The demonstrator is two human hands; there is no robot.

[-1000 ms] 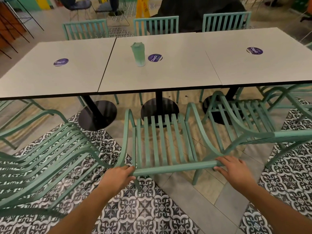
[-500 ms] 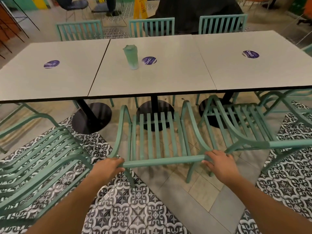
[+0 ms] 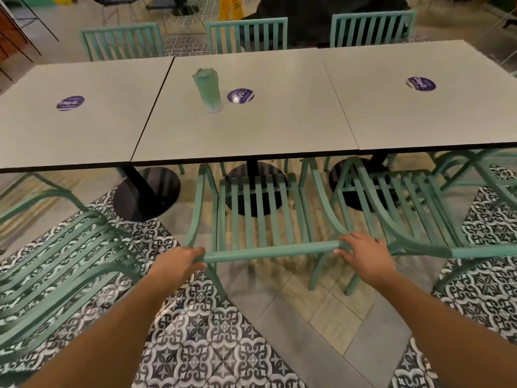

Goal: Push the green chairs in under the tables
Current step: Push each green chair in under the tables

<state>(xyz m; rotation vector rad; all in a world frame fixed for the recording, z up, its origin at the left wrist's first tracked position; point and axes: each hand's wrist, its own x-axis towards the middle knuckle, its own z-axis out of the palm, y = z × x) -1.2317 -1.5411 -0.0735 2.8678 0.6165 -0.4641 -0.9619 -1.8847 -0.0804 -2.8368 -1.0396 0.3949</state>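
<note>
Both hands grip the top rail of the middle green chair (image 3: 260, 217), left hand (image 3: 179, 266) and right hand (image 3: 363, 254) curled around its ends; its front sits just under the centre table (image 3: 279, 130). Neighbouring chairs, left chair (image 3: 56, 264) and right chair (image 3: 414, 208), remain unpushed.

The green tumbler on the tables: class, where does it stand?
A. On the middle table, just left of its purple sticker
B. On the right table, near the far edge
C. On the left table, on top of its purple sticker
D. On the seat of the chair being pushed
A: the green tumbler stands upright on the middle table, beside and left of the purple sticker.
</note>
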